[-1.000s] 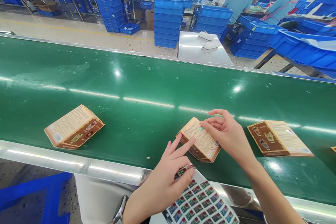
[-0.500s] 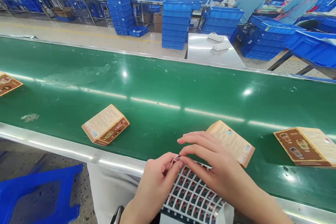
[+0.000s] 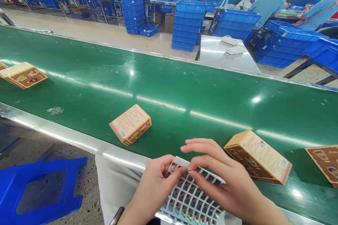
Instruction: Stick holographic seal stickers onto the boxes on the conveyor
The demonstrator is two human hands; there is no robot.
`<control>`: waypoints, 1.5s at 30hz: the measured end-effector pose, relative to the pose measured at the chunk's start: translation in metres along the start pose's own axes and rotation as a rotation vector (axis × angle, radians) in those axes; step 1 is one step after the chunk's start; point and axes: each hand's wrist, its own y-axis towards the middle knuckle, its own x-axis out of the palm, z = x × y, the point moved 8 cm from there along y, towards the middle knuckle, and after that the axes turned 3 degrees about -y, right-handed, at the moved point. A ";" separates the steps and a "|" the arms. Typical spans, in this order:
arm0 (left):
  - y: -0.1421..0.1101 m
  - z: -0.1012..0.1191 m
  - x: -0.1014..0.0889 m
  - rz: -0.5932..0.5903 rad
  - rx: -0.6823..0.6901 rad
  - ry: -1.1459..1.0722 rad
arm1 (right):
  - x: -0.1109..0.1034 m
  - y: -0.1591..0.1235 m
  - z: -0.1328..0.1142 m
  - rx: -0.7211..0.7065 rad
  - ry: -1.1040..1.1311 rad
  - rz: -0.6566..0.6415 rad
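My left hand (image 3: 163,182) is closed on a sheet of small shiny stickers (image 3: 190,197), its thumb pressing on the upper left corner. The stickers are dark, red and iridescent, set in rows on white backing. My right hand (image 3: 219,172) pinches at the sheet's upper edge, thumb and index finger meeting beside my left thumb. A small sticker seems to be between those fingertips, largely hidden; the other fingers are raised and bent. To the right of my right hand a brown and beige box (image 3: 264,154) lies on the green conveyor belt (image 3: 169,126).
More such boxes lie along the belt: a middle box (image 3: 132,124), a left box (image 3: 25,75) and a right box (image 3: 324,163). A blue plastic stool (image 3: 42,186) stands at lower left. Stacked blue crates (image 3: 187,24) and a metal table (image 3: 224,54) stand beyond the belt; people work behind.
The boxes have shifted right in view, and another has come in at left. The view has turned slightly left. A bare white strip now shows at the sheet's top edge, and my right fingertips have moved slightly right.
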 end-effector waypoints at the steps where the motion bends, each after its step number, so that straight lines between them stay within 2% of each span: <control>1: -0.004 0.005 -0.009 -0.001 0.043 0.054 | -0.002 0.001 0.007 0.078 0.078 0.010; 3: -0.016 0.024 -0.037 0.076 0.248 0.277 | -0.006 0.001 0.026 0.248 0.201 0.068; 5: -0.031 0.043 -0.073 0.284 0.470 0.566 | -0.005 -0.001 0.047 0.409 0.301 0.135; 6: -0.038 0.048 -0.093 0.420 0.515 0.663 | -0.002 -0.003 0.056 0.468 0.349 0.156; 7: -0.042 0.048 -0.109 0.489 0.530 0.727 | 0.003 -0.004 0.064 0.512 0.393 0.164; 8: -0.042 0.045 -0.118 0.486 0.527 0.757 | 0.009 -0.004 0.071 0.543 0.428 0.161; 10: -0.038 0.034 -0.125 0.373 0.486 0.751 | 0.020 -0.003 0.080 0.579 0.473 0.138; 13: -0.038 0.019 -0.112 0.217 0.425 0.726 | 0.034 0.003 0.087 0.610 0.503 0.090; 19: -0.041 0.013 -0.068 0.109 0.380 0.754 | 0.058 0.028 0.087 0.694 0.696 0.103; 23: -0.036 0.012 -0.059 0.058 0.379 0.715 | 0.081 0.041 0.087 0.798 0.843 0.150; 26: -0.034 0.011 -0.057 0.038 0.382 0.694 | 0.091 0.041 0.088 0.848 0.873 0.193; 29: -0.033 0.010 -0.049 0.002 0.388 0.679 | 0.091 0.035 0.088 0.866 0.859 0.217; 35: -0.031 0.009 -0.036 -0.038 0.403 0.653 | 0.083 0.024 0.091 0.848 0.761 0.178; 40: -0.027 0.012 -0.025 -0.071 0.414 0.644 | 0.063 0.020 0.087 0.742 0.465 0.217; 45: -0.025 0.015 -0.010 -0.097 0.434 0.640 | 0.045 0.009 0.081 0.753 0.189 0.274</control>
